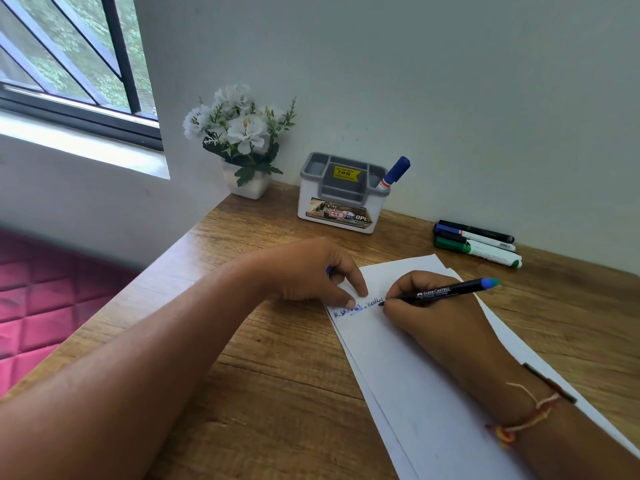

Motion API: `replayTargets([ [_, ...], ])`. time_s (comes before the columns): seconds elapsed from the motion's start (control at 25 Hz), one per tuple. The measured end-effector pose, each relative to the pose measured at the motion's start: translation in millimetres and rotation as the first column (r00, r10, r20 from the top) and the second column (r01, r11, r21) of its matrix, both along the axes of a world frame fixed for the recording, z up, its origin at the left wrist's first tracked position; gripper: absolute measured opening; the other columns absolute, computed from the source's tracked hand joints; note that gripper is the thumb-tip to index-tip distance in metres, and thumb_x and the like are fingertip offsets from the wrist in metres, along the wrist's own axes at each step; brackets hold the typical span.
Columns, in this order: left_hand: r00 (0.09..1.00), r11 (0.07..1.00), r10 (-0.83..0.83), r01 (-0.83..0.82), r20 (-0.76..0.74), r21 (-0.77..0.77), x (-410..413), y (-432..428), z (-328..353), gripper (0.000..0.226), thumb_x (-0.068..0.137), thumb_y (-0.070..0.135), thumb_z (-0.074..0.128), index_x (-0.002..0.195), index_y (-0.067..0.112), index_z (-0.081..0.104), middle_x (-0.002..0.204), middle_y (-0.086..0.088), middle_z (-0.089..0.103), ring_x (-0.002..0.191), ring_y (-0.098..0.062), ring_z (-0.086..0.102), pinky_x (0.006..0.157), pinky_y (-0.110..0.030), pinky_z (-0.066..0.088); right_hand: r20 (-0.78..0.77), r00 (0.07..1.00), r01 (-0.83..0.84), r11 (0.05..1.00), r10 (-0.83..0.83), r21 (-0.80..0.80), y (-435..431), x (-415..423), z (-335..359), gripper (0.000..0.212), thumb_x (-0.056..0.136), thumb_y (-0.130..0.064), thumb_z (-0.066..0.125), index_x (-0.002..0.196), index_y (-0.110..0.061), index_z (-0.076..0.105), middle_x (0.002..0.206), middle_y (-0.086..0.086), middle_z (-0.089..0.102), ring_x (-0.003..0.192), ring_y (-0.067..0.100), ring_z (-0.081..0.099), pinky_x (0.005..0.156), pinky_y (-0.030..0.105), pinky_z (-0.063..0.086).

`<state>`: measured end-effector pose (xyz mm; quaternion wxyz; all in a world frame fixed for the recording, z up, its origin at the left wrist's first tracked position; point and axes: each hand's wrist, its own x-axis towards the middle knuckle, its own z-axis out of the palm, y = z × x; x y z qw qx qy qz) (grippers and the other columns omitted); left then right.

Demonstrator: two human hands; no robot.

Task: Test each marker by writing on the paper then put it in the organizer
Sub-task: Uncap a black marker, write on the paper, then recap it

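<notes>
On the far left corner of the paper (415,375): tip of the black marker (446,292) touching the sheet at the end of a thin dark scribble. A blue scribble sits just left of it. Barrel slants up to the right, blue-ended.

Right hand (426,306) pinches the marker low on the barrel, in a writing grip. Left hand (311,271) has bent fingertips pressed on the paper edge, just beside the blue scribble. A blue sliver shows under the palm, maybe a cap; cannot tell whether the hand holds anything.

Organizer (343,192) stands far, against the wall, well apart from the hands. One blue-capped marker (394,173) leans in its right compartment. Loose markers (478,242) lie side by side at far right, capped and not yet tested, by the look.

Risks, as judged:
- Sheets are stacked loose; if the left fingertips lift, the pen stroke could drag the top sheet.
- Fresh ink lies near both hands; a heel sliding left would smear it.
- Marker uncapped; dropping it into the organizer like that would stain or dry the tip.
- Loose markers are round and could roll if nudged.

Table (277,375): wood grain, set into a pale corner. White flowers in a small pot (242,140) far left. Window (69,64) beyond, greenery outside. Pink quilted surface (34,306) below the table's left edge.
</notes>
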<state>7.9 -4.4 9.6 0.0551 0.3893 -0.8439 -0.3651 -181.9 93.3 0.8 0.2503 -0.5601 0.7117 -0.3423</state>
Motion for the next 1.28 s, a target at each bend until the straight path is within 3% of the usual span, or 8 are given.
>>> replayTargets([
  [0.24, 1.0, 1.0, 0.01, -0.01, 0.011, 0.004, 0, 1, 1, 0.023, 0.085, 0.033, 0.077, 0.107, 0.039, 0.074, 0.09, 0.0, 0.063, 0.083, -0.018, 0.054, 0.087, -0.044, 0.051, 0.051, 0.994, 0.098, 0.995, -0.098, -0.013, -3, -3, -3, 0.005, 0.081, -0.017, 0.07, 0.079, -0.02, 0.073, 0.069, -0.005, 0.072, 0.065, 0.005, 0.067, 0.062, 0.027, 0.053],
  [0.36, 1.0, 1.0, 0.023, -0.023, 0.011, -0.007, 1, 5, 4, 0.019, 0.084, 0.032, 0.077, 0.102, 0.038, 0.075, 0.095, -0.004, 0.066, 0.089, -0.025, 0.059, 0.09, -0.045, 0.052, 0.194, 0.975, 0.107, 0.994, -0.103, -0.006, -4, -7, 0, 0.006, 0.087, -0.018, 0.067, 0.085, -0.019, 0.073, 0.067, -0.004, 0.07, 0.049, -0.004, 0.06, 0.06, 0.022, 0.047],
  [0.44, 0.987, 0.993, 0.119, -0.118, -0.109, 0.02, 2, 8, 7, 0.013, 0.087, 0.029, 0.075, 0.099, 0.033, 0.077, 0.096, 0.0, 0.069, 0.09, -0.022, 0.062, 0.083, -0.039, 0.055, 0.344, 0.933, 0.113, 0.994, -0.103, -0.01, -5, -10, 1, 0.008, 0.09, -0.016, 0.066, 0.088, -0.017, 0.074, 0.067, -0.002, 0.068, 0.052, 0.001, 0.058, 0.059, 0.021, 0.046],
  [0.56, 0.817, 0.892, 0.422, -0.296, -0.393, 0.341, 2, 10, 9, 0.014, 0.096, 0.023, 0.064, 0.104, 0.017, 0.074, 0.087, -0.001, 0.064, 0.073, -0.011, 0.056, 0.065, -0.021, 0.05, 0.552, 0.83, 0.124, 0.991, -0.078, -0.046, -7, -13, 1, 0.007, 0.09, -0.01, 0.07, 0.091, -0.013, 0.076, 0.072, 0.003, 0.069, 0.066, 0.012, 0.061, 0.06, 0.023, 0.05],
  [0.68, 0.546, 0.706, 0.646, -0.161, -0.533, 0.69, -1, 8, 12, 0.022, 0.097, 0.004, 0.053, 0.112, 0.0, 0.067, 0.1, -0.015, 0.059, 0.076, -0.016, 0.058, 0.066, -0.025, 0.053, 0.646, 0.761, 0.142, 0.987, -0.064, -0.069, -7, -14, 5, 0.012, 0.093, -0.017, 0.068, 0.094, -0.014, 0.079, 0.081, 0.007, 0.077, 0.075, 0.013, 0.07, 0.066, 0.027, 0.053],
  [0.8, 0.439, 0.634, 0.71, -0.058, -0.551, 0.771, -4, 11, 15, 0.023, 0.097, -0.006, 0.049, 0.113, -0.002, 0.064, 0.114, -0.023, 0.067, 0.09, -0.024, 0.072, 0.071, -0.025, 0.061, 0.716, 0.698, 0.127, 0.987, -0.019, -0.098, -5, -14, 14, 0.024, 0.099, -0.019, 0.056, 0.094, -0.011, 0.078, 0.081, 0.008, 0.078, 0.075, 0.013, 0.073, 0.061, 0.025, 0.055],
  [1.04, 0.489, 0.668, 0.644, 0.017, -0.589, 0.744, -11, 20, 14, 0.018, 0.098, 0.008, 0.052, 0.11, 0.0, 0.064, 0.1, -0.021, 0.075, 0.09, -0.023, 0.076, 0.077, -0.026, 0.063, 0.733, 0.668, 0.049, 0.974, 0.131, -0.219, 2, -11, 23, 0.017, 0.1, -0.012, 0.055, 0.094, -0.01, 0.072, 0.083, 0.011, 0.078, 0.075, 0.016, 0.076, 0.056, 0.022, 0.058],
  [1.28, 0.521, 0.656, 0.64, 0.012, -0.565, 0.755, -14, 24, 15, 0.021, 0.096, 0.014, 0.053, 0.108, 0.0, 0.064, 0.09, -0.023, 0.073, 0.078, -0.021, 0.076, 0.065, -0.023, 0.062, 0.741, 0.657, 0.076, 0.967, 0.136, -0.245, 2, -11, 24, 0.022, 0.102, -0.012, 0.052, 0.09, -0.011, 0.071, 0.076, 0.009, 0.077, 0.067, 0.014, 0.074, 0.055, 0.023, 0.058],
])
